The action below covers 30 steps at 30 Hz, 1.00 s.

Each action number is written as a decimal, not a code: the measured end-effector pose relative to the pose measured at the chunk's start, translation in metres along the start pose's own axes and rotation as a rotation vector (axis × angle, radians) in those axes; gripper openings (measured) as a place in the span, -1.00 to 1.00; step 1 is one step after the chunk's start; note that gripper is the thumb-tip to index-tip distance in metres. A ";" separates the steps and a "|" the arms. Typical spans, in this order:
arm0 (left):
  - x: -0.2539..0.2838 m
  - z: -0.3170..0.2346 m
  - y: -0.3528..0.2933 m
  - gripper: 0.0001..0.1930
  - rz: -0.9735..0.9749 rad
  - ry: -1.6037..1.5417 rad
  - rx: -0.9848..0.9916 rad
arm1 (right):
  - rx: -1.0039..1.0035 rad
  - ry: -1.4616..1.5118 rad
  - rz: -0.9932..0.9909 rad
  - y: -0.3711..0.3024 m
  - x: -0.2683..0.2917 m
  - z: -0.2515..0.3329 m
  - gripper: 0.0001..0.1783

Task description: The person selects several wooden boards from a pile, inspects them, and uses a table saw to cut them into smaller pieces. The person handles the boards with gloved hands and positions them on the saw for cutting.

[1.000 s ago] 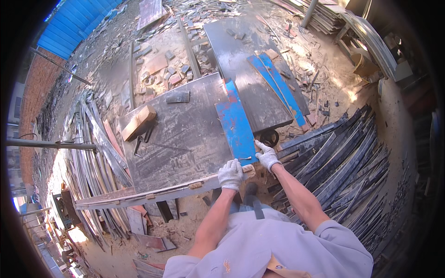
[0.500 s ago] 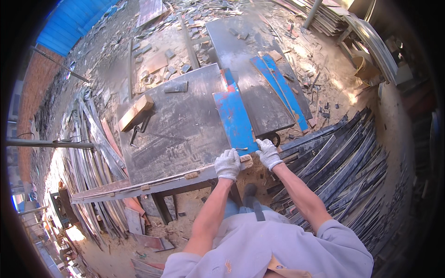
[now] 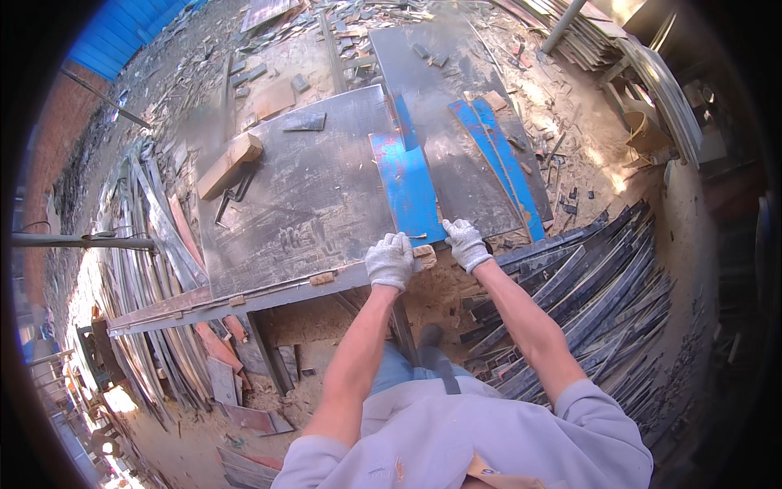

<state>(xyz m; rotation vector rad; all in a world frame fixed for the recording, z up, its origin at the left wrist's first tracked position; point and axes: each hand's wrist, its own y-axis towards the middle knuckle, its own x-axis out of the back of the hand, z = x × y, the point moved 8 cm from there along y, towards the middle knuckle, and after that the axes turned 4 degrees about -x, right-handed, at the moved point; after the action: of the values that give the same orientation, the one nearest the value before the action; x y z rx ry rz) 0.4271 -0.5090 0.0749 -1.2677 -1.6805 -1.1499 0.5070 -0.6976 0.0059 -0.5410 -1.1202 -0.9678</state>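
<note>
A blue board (image 3: 407, 191) with worn reddish patches lies lengthwise on a dark scuffed tabletop (image 3: 293, 204), its short end towards me. My left hand (image 3: 390, 261), in a pale knitted glove, is closed at the board's near left corner, beside the table's front edge. At the near right corner, my gloved right hand (image 3: 467, 244) has its fingers curled around the board's edge. The gloves hide the exact grip. Between the hands, a small wooden block (image 3: 424, 257) sits by the table edge. A narrower blue piece (image 3: 405, 122) lies past the board's far end.
Left on the tabletop are a wooden block (image 3: 230, 167), a dark bent metal piece (image 3: 234, 201) and a small offcut (image 3: 305, 121). Two blue strips (image 3: 501, 163) lie on a dark panel at right. Long dark strips (image 3: 582, 285) are heaped right of me; scraps litter the ground.
The view has shifted, so table, board and hands sit higher in the picture. Both hands keep their places at the blue board's near corners; the board barely moves against the table.
</note>
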 end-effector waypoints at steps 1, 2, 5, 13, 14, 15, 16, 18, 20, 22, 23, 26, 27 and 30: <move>-0.002 0.000 0.000 -0.75 0.014 0.003 0.004 | 0.004 0.006 -0.002 0.000 -0.002 -0.001 -0.47; -0.002 0.002 0.000 -0.75 -0.003 0.007 -0.002 | 0.013 0.012 -0.005 0.002 -0.003 0.000 -0.47; -0.008 0.006 -0.003 -0.75 -0.025 0.011 0.002 | 0.033 0.027 -0.016 0.003 -0.006 0.000 -0.48; -0.019 0.015 -0.005 -0.69 -0.062 0.018 0.014 | 0.052 0.001 -0.034 0.006 -0.019 -0.006 -0.49; -0.022 0.018 -0.005 -0.69 -0.058 0.015 0.015 | 0.050 -0.005 -0.028 0.008 -0.021 -0.007 -0.49; -0.025 0.020 -0.005 -0.69 -0.066 0.021 0.011 | 0.047 -0.011 -0.022 0.009 -0.024 -0.007 -0.49; -0.028 0.022 -0.006 -0.69 -0.075 0.028 0.006 | 0.062 -0.015 -0.052 0.010 -0.024 -0.005 -0.49; -0.031 0.025 -0.006 -0.68 -0.095 0.026 0.006 | 0.065 -0.004 -0.047 0.011 -0.027 -0.004 -0.49; -0.036 0.028 -0.006 -0.68 -0.062 0.043 0.008 | 0.064 -0.012 -0.036 0.013 -0.031 -0.005 -0.50; -0.038 0.028 -0.007 -0.68 -0.037 0.040 0.016 | 0.077 -0.010 -0.038 0.016 -0.033 -0.007 -0.50; -0.040 0.030 -0.007 -0.68 -0.043 0.035 0.021 | 0.089 -0.008 -0.043 0.016 -0.036 -0.007 -0.49; -0.045 0.035 -0.007 -0.68 -0.041 0.029 0.035 | 0.110 0.045 -0.069 0.018 -0.042 -0.010 -0.60; -0.045 0.035 -0.007 -0.68 -0.050 0.022 0.033 | 0.108 0.067 -0.063 0.019 -0.045 -0.015 -0.63; -0.045 0.036 -0.008 -0.69 -0.093 -0.008 0.027 | 0.141 0.044 -0.110 0.019 -0.045 -0.013 -0.72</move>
<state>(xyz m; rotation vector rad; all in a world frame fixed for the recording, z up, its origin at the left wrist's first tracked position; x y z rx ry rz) 0.4293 -0.4902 0.0201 -1.1899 -1.7710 -1.1735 0.5253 -0.6815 -0.0391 -0.3456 -1.1781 -0.9828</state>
